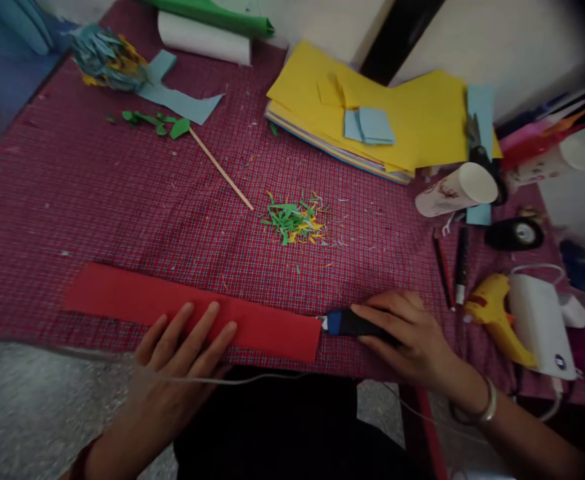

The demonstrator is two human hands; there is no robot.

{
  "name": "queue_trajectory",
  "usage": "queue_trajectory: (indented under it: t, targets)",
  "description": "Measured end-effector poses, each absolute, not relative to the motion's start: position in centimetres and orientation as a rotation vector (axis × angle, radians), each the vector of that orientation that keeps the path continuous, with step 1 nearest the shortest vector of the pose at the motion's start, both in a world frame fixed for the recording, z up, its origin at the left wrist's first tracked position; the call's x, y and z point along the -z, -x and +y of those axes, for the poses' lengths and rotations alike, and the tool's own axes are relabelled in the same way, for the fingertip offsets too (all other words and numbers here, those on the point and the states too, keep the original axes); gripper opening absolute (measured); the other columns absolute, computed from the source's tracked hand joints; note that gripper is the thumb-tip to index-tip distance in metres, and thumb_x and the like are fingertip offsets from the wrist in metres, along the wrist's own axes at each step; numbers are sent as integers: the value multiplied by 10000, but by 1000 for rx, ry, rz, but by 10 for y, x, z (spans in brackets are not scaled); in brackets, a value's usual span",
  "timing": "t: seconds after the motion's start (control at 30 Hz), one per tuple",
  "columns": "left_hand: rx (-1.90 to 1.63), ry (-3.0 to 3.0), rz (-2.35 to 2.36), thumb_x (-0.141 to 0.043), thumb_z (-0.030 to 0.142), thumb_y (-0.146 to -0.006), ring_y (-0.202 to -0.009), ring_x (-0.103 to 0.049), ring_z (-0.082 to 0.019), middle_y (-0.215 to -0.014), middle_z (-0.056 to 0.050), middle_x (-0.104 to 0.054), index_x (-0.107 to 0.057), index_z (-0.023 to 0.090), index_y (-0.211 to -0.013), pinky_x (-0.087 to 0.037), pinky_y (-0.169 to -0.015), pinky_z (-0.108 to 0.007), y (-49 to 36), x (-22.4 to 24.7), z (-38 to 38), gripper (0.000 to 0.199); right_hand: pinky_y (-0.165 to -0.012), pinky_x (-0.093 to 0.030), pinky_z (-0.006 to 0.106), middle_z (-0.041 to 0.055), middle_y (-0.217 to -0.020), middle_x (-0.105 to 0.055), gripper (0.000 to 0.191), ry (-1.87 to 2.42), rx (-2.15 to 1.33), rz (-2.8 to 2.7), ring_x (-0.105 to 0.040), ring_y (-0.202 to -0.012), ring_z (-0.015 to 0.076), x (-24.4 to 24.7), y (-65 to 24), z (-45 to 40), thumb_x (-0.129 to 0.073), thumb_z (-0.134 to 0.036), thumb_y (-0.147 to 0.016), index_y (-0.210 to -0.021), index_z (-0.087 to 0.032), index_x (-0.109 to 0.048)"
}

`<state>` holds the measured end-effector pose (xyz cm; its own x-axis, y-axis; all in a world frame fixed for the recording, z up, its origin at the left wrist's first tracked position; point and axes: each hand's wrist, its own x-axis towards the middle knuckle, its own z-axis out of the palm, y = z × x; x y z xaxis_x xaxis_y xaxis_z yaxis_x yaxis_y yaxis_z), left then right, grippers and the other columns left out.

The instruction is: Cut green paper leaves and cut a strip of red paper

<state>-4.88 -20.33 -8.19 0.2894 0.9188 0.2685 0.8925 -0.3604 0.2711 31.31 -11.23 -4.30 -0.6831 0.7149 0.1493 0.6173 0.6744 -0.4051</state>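
A long strip of red paper (272, 327) lies near the front edge of the table, slightly slanted. My left hand (182, 360) rests on its lower edge with fingers stretched out flat. Closed around a blue-and-black handled tool (342, 323) with a short metal tip is my right hand (405, 333). That tip is at the upper right corner of the red strip; the frame does not show the tool's exact kind. Beyond the strip, green, yellow and white paper scraps (292, 220) sit in a small heap.
A thin stick (222, 170) with green leaves and a blue-yellow paper flower (107, 60) lie far left. Yellow sheets (412, 120) are stacked at the back. To the right are a paper cup (455, 190), scissors (478, 150), a yellow glue gun (495, 310) and a white box (542, 327).
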Motion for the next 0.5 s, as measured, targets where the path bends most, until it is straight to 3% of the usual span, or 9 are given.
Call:
queue_trajectory:
  t: [0.13, 0.27, 0.5]
  targets:
    - [-596, -2450, 1753, -675, 376, -821, -1419, -313, -264, -1551, 61, -329, -401, 402, -1425, -195, -1186, -468, 49, 80, -202, 664, -757, -418, 375, 69, -1032, -618, 371, 1057, -467, -2629, -553, -921, 213, 40, -306, -111, -637, -228, -884, -1246, -215, -555]
    - [-543, -2542, 1724, -696, 370, -806, -1445, -256, -253, -1573, 45, -282, -439, 365, -1411, -173, -1205, -444, 52, 79, -200, 657, -762, -425, 378, 81, -1019, -625, 338, 1069, -455, -2647, -559, -920, 216, 39, -303, -110, -646, -248, -882, -1201, -172, -563]
    - [-517, -2698, 1686, -707, 308, -800, -1446, -254, -278, -1534, -22, -374, -540, 296, -1336, -200, -1208, -472, 58, 83, -199, 561, -753, -442, 382, 61, -1006, -654, 378, 1099, -512, -2577, -592, -884, 207, 41, -312, -111, -653, -213, -871, -1234, -224, -548]
